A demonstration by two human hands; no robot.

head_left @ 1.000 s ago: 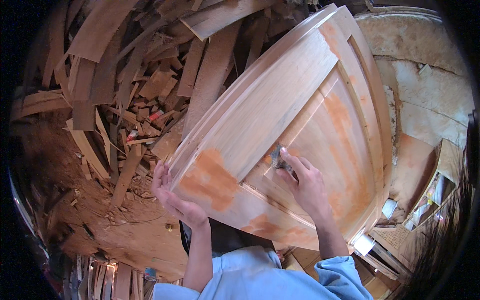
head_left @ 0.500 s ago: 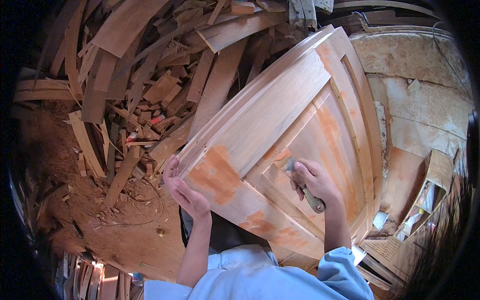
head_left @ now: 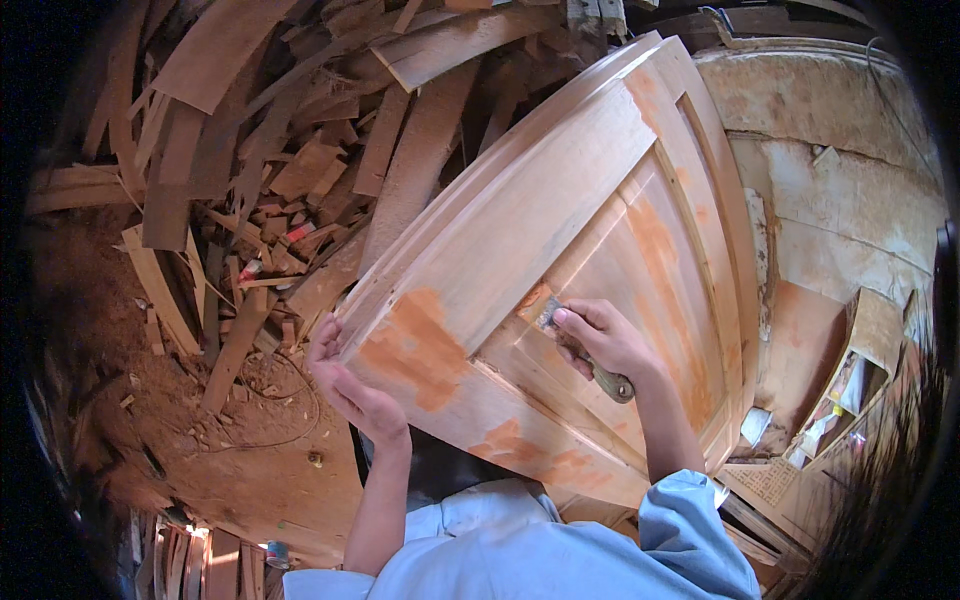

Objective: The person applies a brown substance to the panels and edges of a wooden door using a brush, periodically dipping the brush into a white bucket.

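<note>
A panelled wooden door [head_left: 540, 195] stands tilted before me, with orange filler smeared over parts of its face. My left hand [head_left: 358, 392] is at its near left corner, the fingers bent around the edge and the palm against the side. My right hand [head_left: 612, 340] grips a putty knife [head_left: 541, 307] by its worn handle, thumb close to the blade. Orange filler shows on the blade, which touches the groove along the recessed panel's border. A broad orange filler patch [head_left: 415, 348] covers the door's left corner, and thinner streaks run down the panel.
Wood offcuts and long planks [head_left: 415, 170] are heaped to the left and behind the door. On the right are a stained pale wall [head_left: 840, 190] and a narrow wooden box [head_left: 850, 385] with items inside. More boards [head_left: 200, 565] stand at the lower left on reddish ground.
My right hand has moved the putty knife a little to the left along the panel's border, toward its near corner. My left hand keeps its place on the door; the whole view has shifted slightly.
</note>
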